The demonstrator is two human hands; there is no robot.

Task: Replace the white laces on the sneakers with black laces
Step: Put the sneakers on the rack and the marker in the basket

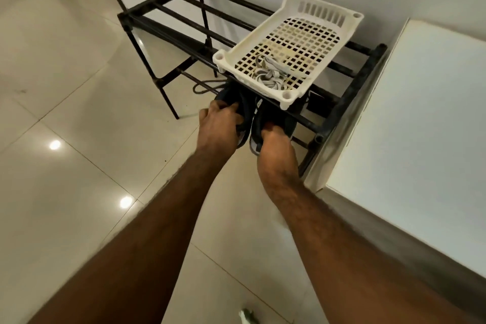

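Left hand curled around the collar of the left dark sneaker; right hand gripping the heel of the right dark sneaker. Both sneakers just under the front edge of the white plastic basket, on the black rack. Pale laces bundled inside the basket. No legible writing.

A home: tiled floor, black shoe rack against the wall.

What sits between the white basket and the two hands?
In the head view, the dark sneakers, tucked under the white basket on the black rack; left hand and right hand each grip one.
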